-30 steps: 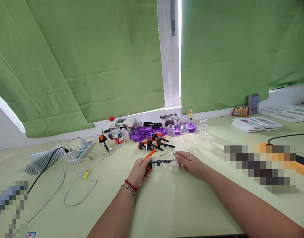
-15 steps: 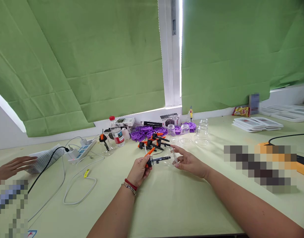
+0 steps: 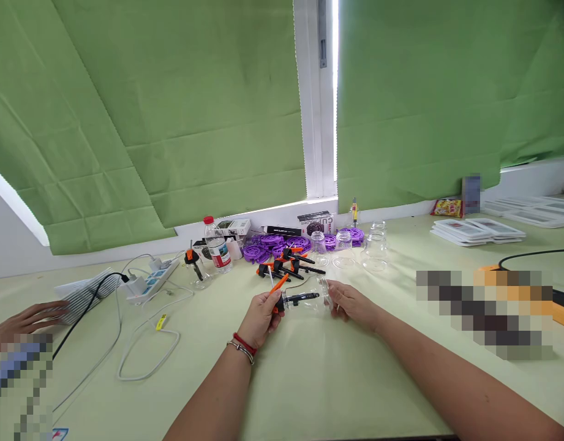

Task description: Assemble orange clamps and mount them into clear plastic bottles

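Bridging left fingers (image 3: 271,300) and right fingers (image 3: 337,295), clear bottle (image 3: 308,306)

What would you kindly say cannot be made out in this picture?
All in the head view:
The black-and-orange top: partly hidden by the left hand.
The clear vessel: its far end is partly covered by the right hand.
The water bottle: label print too small.
The co-worker's hand: cut off by the left edge.

Single head-worn view, facing forward and slightly down; tabletop (image 3: 346,380) across lower frame, green curtains (image 3: 194,110) above
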{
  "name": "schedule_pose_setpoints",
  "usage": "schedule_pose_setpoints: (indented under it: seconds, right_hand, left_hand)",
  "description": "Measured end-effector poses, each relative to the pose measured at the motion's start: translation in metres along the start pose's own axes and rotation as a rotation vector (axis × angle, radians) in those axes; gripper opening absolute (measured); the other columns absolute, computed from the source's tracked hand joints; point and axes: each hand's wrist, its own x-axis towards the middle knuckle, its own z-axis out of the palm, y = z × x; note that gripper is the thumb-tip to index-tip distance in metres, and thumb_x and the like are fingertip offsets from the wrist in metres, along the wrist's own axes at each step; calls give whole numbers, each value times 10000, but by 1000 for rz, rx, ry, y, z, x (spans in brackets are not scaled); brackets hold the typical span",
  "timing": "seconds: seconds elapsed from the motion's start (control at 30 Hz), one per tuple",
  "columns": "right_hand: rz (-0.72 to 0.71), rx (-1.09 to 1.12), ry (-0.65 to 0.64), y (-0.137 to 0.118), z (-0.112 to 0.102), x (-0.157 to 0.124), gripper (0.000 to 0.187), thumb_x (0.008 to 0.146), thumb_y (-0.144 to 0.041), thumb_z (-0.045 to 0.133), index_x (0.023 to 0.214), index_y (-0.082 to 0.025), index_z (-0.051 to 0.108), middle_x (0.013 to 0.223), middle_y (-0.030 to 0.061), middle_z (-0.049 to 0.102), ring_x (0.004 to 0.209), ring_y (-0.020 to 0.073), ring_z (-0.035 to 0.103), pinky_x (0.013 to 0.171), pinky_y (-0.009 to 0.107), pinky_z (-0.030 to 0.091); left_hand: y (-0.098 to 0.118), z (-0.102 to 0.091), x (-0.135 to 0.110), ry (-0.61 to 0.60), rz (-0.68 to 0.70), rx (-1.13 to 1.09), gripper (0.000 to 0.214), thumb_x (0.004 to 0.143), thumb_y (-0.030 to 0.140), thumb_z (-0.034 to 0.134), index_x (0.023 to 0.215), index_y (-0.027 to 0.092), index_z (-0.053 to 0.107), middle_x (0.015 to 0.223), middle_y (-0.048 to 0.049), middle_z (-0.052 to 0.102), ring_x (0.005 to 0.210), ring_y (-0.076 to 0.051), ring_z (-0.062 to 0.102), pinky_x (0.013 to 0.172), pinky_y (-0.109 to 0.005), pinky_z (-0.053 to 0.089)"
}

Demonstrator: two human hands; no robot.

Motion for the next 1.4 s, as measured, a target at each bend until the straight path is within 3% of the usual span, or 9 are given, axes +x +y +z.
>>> schedule_pose_setpoints:
  seconds: [0.13,0.23,0.37,0.53,0.63,0.77,0.9,1.23,1.4]
  right_hand:
    - [-48,60,2,-3,-4,-5,677,798,-535,538,1381,-283,305,1224,102,451,759,121,559,725,314,486]
    - [-67,131,-37,-5,-7,-8,853,734,-439,664,1416,-371,156,1364,87,291,910,147,541,782,323,486]
    - [-84,112,-78,-6,-8,-8,732,741,-431,656,1376,-362,300,1252,73,384,854,139,546,712,292,494]
    - [-11,91,-50,-1,-5,-4,711,804,-554,513,1404,-248,285,927,61,517,711,147,564,535,250,453]
    - [41,24,-29,-1,-3,-4,702,837,-599,408,1406,-204,293,813,45,545,626,132,527,573,283,453]
    - [-11,5,21,-5,-4,-7,677,840,-580,425,1419,-285,237,1155,89,498,659,104,527,801,378,458]
    - [-129,141,-54,-8,-7,-9,791,755,-450,641,1409,-354,205,1374,93,303,902,153,539,836,366,468]
    - [-38,85,-38,1,-6,-5,672,776,-522,572,1361,-288,339,1145,96,427,770,160,595,585,280,476]
    - [-44,27,-13,2,-6,-5,643,796,-540,537,1355,-272,369,1069,69,485,683,120,551,635,294,449]
  left_hand:
    - [-1,-1,1,16,-7,-1,387,772,558,497,773,171,499,531,35,531,324,-37,337,296,-158,166]
    - [-1,-2,1,1,2,-8,386,774,557,493,741,173,482,525,38,520,323,-34,330,296,-158,165]
    - [-1,-2,0,-26,19,-9,382,779,553,485,727,176,467,523,44,508,323,-32,319,299,-162,161]
    - [0,0,-2,-31,10,2,372,779,545,484,734,176,477,519,47,506,321,-32,312,302,-168,154]
    - [0,0,-2,-28,3,-11,375,775,549,487,718,178,469,523,45,512,320,-32,318,304,-170,151]
    - [0,-1,-1,-24,-3,-17,387,767,559,487,714,177,465,522,44,515,317,-32,320,303,-172,152]
    - [0,-2,-1,-20,-2,-6,400,771,567,477,718,171,473,526,44,514,321,-31,327,306,-171,161]
    - [-2,-3,-1,-21,-1,15,411,774,581,467,712,175,470,522,46,504,322,-31,314,308,-168,154]
    - [-3,-4,0,-20,-18,27,415,772,590,455,722,179,476,528,43,509,324,-35,312,310,-173,150]
